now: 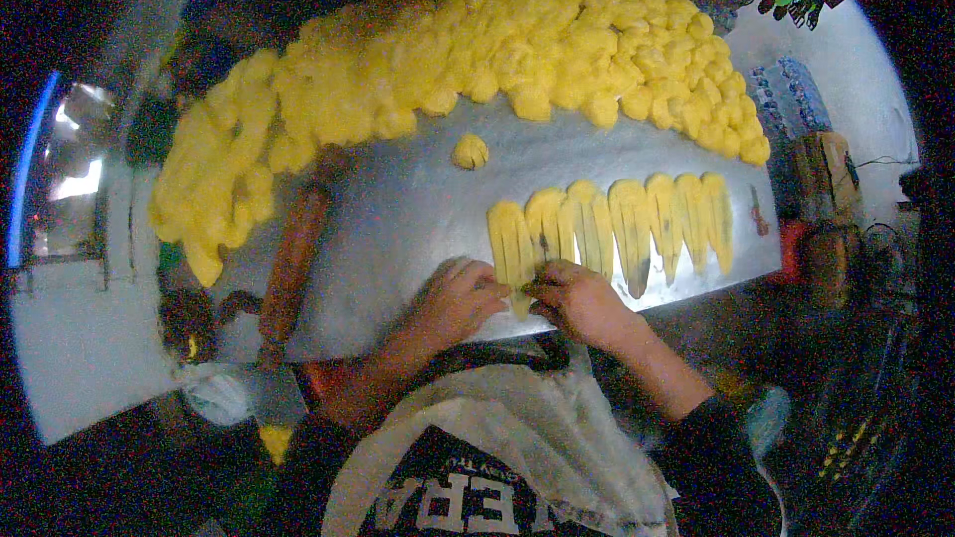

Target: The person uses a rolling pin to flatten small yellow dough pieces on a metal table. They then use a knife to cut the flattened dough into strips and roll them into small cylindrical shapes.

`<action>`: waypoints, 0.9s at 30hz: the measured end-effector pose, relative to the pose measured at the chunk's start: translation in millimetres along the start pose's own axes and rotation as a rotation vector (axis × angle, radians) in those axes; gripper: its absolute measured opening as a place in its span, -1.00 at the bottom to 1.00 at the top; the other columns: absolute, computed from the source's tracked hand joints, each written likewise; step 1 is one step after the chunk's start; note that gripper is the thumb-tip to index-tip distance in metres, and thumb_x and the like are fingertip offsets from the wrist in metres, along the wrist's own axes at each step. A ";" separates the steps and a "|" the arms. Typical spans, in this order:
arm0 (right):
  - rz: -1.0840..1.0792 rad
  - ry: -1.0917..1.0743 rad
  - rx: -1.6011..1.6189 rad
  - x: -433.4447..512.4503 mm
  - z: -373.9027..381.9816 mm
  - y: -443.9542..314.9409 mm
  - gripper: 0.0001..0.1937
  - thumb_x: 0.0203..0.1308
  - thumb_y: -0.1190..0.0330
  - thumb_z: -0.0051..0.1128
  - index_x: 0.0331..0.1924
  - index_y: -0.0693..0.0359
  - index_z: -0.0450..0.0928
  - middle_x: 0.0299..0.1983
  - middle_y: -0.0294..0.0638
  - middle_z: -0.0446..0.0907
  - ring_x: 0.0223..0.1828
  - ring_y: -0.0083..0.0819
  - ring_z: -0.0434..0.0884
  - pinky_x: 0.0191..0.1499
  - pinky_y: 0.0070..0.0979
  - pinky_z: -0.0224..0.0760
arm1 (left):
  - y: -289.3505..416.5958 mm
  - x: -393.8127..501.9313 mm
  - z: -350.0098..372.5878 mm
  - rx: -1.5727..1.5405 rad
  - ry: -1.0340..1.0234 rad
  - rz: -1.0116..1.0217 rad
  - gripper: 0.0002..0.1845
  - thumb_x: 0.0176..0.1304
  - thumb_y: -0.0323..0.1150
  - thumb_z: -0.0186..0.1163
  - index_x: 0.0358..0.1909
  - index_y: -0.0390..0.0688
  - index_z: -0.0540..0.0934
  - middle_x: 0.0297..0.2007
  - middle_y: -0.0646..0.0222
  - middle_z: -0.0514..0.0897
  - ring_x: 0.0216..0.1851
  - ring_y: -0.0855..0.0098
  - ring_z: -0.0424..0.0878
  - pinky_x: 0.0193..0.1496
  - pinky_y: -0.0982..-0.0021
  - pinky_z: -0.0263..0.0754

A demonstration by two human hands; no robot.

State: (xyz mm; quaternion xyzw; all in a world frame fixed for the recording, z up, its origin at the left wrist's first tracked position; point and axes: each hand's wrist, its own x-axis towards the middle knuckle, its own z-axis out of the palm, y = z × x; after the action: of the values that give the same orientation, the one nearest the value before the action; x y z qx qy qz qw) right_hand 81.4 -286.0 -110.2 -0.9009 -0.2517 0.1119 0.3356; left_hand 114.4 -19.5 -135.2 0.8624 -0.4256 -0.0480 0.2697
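Note:
Several flat, slit strips of yellow dough (630, 227) lie side by side along the near right part of a metal work surface (388, 216). My left hand (466, 298) has its fingertips at the lower left edge of the leftmost strip (509, 239). My right hand (571, 298) pinches near the lower ends of the two leftmost strips; the fingertips hide what exactly they grip. A single scored ball of dough (471, 152) sits farther back. Behind it a large heap of yellow dough pieces (477, 45) spans the far side of the surface.
A wooden rolling pin (295, 265) lies at the left of the surface. A small reddish tool (758, 210) rests near the right edge. A wooden block or stump (824, 164) stands beyond that edge. The surface's front edge runs close to my apron.

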 end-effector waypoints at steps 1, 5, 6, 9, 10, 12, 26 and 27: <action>0.045 -0.017 -0.006 2.1 4.0 -0.9 -0.76 0.21 0.30 0.35 -0.10 0.21 0.72 -0.09 -0.05 0.67 -0.03 -0.02 0.68 0.02 -0.16 0.61 | -4.5 1.8 2.9 0.017 -0.020 0.011 -0.78 0.19 -0.23 0.36 -0.16 -0.04 0.74 -0.16 0.27 0.66 -0.04 0.13 0.61 0.10 0.12 0.52; 0.100 -0.064 -0.074 4.5 4.4 -7.8 -0.77 0.26 0.31 0.26 -0.07 0.21 0.71 -0.07 -0.01 0.66 -0.02 0.03 0.66 0.03 -0.12 0.58 | -17.2 18.0 7.0 0.107 -0.123 0.184 -0.85 0.20 -0.27 0.23 -0.26 -0.04 0.72 -0.20 0.31 0.66 -0.04 0.14 0.63 0.08 0.16 0.55; 0.200 -0.102 -0.025 2.0 1.4 -14.1 -0.77 0.31 0.30 0.21 -0.05 0.21 0.69 -0.09 0.02 0.66 -0.01 0.06 0.65 0.04 -0.09 0.56 | -15.5 22.1 7.2 -0.050 -0.089 0.253 -0.84 0.20 -0.28 0.21 -0.26 -0.04 0.71 -0.21 0.31 0.66 -0.05 0.14 0.64 0.09 0.16 0.55; 0.400 -0.212 0.100 -7.6 -9.7 -39.6 -0.67 0.48 0.18 -0.02 -0.01 0.26 0.64 -0.10 0.09 0.62 0.00 0.13 0.60 0.09 -0.09 0.51 | -1.8 31.0 6.6 0.052 0.109 0.322 -0.82 0.23 -0.26 0.24 -0.19 -0.08 0.68 -0.28 0.27 0.70 -0.13 0.16 0.69 0.01 0.12 0.59; 0.495 -0.208 0.168 -9.2 -12.5 -49.3 -0.67 0.46 0.19 -0.01 0.00 0.28 0.62 -0.09 0.07 0.62 -0.01 0.11 0.59 0.10 -0.11 0.50 | 1.6 31.1 5.8 -0.264 0.100 0.004 -0.76 0.35 -0.22 0.21 -0.10 -0.14 0.66 -0.28 0.18 0.73 -0.16 0.10 0.71 -0.02 0.06 0.60; 0.568 -0.152 0.269 -10.3 -18.5 -66.5 -0.67 0.44 0.21 0.01 0.02 0.30 0.60 -0.09 0.05 0.61 -0.01 0.06 0.59 0.11 -0.14 0.48 | 2.9 33.5 3.5 -0.621 0.101 -0.388 -0.72 0.47 -0.18 0.20 -0.04 -0.21 0.65 -0.31 0.10 0.75 -0.24 0.08 0.74 -0.10 0.02 0.61; 0.258 0.181 0.428 -7.3 -22.7 -18.6 -0.82 0.52 0.31 0.09 -0.06 0.26 0.52 -0.17 -0.15 0.60 -0.10 -0.26 0.60 0.05 -0.40 0.48 | -24.4 31.4 21.6 -1.104 0.398 -0.640 -0.75 0.55 -0.28 0.16 -0.03 -0.30 0.62 -0.30 0.23 0.76 -0.38 0.39 0.74 -0.28 0.30 0.71; 0.518 0.218 0.582 -3.4 -28.2 -9.2 -0.88 0.49 0.38 0.15 -0.06 0.25 0.52 -0.19 -0.18 0.61 -0.13 -0.29 0.62 0.01 -0.42 0.51 | -24.6 30.9 22.0 -1.149 0.449 -0.631 -0.74 0.56 -0.27 0.16 -0.01 -0.29 0.62 -0.26 0.23 0.76 -0.34 0.39 0.75 -0.25 0.29 0.72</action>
State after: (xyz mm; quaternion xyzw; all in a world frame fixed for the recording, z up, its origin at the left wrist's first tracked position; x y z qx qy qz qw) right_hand 85.5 -297.3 -82.8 -0.8084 0.0630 0.1631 0.5620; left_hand 144.5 -40.2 -161.7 0.6544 0.0048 -0.1626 0.7384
